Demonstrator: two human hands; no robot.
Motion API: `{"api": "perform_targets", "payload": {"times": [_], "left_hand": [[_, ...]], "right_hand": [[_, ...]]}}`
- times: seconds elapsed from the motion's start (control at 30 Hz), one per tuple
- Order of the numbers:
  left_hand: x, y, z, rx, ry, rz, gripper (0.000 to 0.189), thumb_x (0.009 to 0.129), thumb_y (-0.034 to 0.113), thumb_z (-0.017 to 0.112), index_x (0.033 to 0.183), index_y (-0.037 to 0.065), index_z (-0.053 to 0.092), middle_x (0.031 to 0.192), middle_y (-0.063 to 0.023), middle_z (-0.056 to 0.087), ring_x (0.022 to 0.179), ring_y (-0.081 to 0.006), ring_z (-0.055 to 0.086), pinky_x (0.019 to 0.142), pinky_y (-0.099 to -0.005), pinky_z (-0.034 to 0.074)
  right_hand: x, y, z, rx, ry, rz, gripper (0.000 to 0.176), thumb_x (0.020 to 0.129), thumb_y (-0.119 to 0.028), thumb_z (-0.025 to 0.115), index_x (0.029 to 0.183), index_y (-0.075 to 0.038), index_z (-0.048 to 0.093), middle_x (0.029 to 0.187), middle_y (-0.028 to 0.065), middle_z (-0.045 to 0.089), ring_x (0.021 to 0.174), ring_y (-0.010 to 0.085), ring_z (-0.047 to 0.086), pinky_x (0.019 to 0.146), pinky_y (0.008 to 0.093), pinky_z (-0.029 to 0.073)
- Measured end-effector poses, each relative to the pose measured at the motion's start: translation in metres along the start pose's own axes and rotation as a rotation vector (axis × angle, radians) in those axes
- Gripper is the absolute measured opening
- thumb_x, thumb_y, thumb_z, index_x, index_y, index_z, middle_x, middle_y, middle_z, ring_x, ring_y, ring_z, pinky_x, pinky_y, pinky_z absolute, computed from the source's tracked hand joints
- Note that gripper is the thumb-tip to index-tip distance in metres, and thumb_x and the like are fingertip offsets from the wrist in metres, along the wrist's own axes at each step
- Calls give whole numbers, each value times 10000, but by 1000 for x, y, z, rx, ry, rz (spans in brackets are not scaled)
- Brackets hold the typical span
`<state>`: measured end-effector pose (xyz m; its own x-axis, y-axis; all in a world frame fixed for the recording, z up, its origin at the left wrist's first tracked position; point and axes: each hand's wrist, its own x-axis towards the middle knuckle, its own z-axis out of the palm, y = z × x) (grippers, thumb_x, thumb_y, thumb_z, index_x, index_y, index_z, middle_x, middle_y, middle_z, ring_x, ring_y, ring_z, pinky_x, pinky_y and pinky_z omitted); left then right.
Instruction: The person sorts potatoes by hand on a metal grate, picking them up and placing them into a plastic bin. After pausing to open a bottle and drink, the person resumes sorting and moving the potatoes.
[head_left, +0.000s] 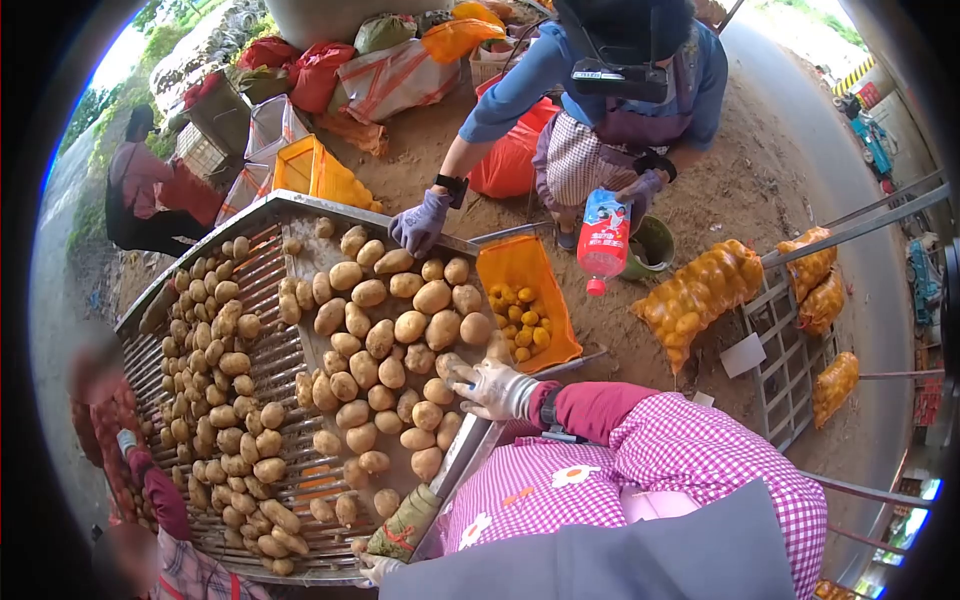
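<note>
My right hand (490, 388), in a pale, soiled glove, reaches over the near edge of the sorting table (462, 465). Its fingers are apart and touch the potatoes (412, 326) at that edge, with none gripped. Low in the view, my left hand (380, 568), also gloved, is at the table's rim beside a green wrapped bundle (408, 522) with a red tie. Most of it is hidden, so its grip is unclear. Potatoes lie on a flat board near me and on slats farther left.
Across the table, a co-worker in purple gloves (420, 222) holds a red-and-blue bottle (604, 238). An orange-lined crate (555, 290) holds small potatoes. Filled net bags (700, 290) stand right. Other people are at the left; sacks (400, 80) lie behind.
</note>
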<state>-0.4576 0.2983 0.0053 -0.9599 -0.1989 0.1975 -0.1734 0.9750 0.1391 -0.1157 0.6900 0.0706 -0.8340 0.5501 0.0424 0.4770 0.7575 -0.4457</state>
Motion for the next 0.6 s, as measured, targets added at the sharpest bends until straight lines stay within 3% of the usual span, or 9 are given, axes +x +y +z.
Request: {"api": "perform_targets", "payload": {"times": [0.2, 0.47, 0.53, 0.57, 0.6], "left_hand": [[2, -5, -3, -16, -30, 0, 599, 1052, 559, 584, 1327, 39, 697, 1351, -242, 657, 1141, -442, 691, 963, -503, 555], [11, -24, -11, -64, -141, -32, 583, 1056, 540, 589, 1331, 38, 695, 1321, -241, 679, 1129, -442, 695, 954, -500, 556], [10, -19, -23, -123, -205, -60, 588, 1057, 528, 600, 1337, 18, 687, 1406, -265, 619, 1181, -440, 675, 985, -501, 548], [4, -14, -28, -86, -143, -39, 607, 1057, 531, 606, 1339, -2, 679, 1515, -294, 512, 1225, -440, 650, 1012, -501, 542], [10, -27, -13, -125, -152, 1, 634, 1054, 552, 601, 1344, -7, 674, 1584, -305, 420, 1253, -443, 632, 1032, -501, 538]], "right_hand": [[0, 0, 0, -10, -35, 7, 531, 990, -386, 654, 1417, -74, 605, 1502, 215, 531, 1100, 378, 683, 983, 526, 511], [1, 4, 12, 14, 26, -5, 518, 972, -418, 664, 1367, -84, 643, 1413, 205, 587, 1055, 353, 691, 963, 512, 509], [1, 8, 19, 15, 50, -20, 522, 967, -411, 673, 1374, -85, 638, 1369, 199, 605, 1087, 361, 692, 981, 517, 503], [0, 8, 20, -8, 20, -13, 520, 966, -404, 675, 1372, -84, 627, 1331, 199, 615, 1110, 371, 691, 1011, 528, 487], [2, 6, 12, -28, 42, -35, 500, 971, -402, 669, 1354, -84, 618, 1322, 194, 617, 1046, 384, 709, 963, 515, 527]]}}
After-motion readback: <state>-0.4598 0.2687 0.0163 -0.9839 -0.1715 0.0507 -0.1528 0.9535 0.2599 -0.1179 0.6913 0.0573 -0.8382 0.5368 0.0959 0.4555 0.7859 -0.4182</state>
